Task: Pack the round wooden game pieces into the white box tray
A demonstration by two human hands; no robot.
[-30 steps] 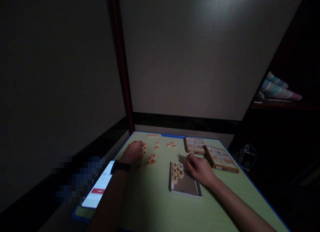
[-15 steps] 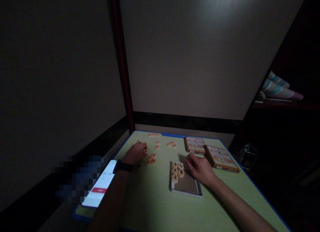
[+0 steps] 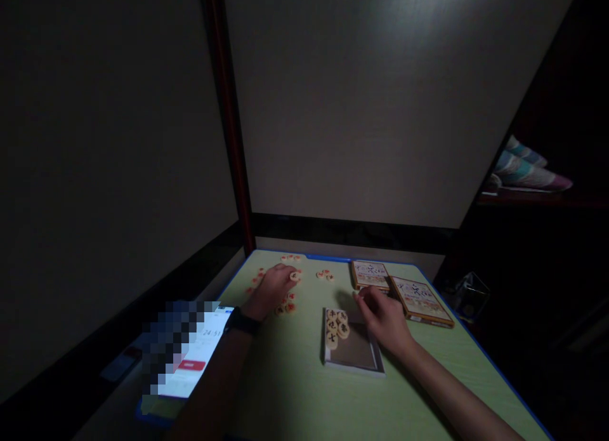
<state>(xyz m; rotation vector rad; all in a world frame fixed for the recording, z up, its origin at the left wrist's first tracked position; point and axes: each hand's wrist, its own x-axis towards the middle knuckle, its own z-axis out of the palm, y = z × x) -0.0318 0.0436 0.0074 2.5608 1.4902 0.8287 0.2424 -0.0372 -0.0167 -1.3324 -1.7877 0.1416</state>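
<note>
My left hand [image 3: 272, 290], with a dark band at its wrist, pinches a Chinese chess piece [image 3: 295, 276] above the left part of the table. Red-marked chess pieces [image 3: 287, 308] lie in loose groups around and partly beneath that hand. Over the right side of a shallow open box tray [image 3: 375, 358], my right hand [image 3: 380, 314] hovers with curled fingers, thumb and forefinger close together; whatever they may hold cannot be made out. Several black-marked chess pieces [image 3: 332, 325] lie in the tray's left half.
Two printed boxes [image 3: 421, 298] lie at the table's right side. A lit phone [image 3: 195, 358] rests at the left edge of the green table [image 3: 295, 390]. More pieces [image 3: 326, 275] sit near the back. A wall [image 3: 352, 124] rises behind.
My left hand has moved right and slightly away from me, with the chess piece now visible in its fingertips. Pieces at the left have come into view. The right hand has barely shifted.
</note>
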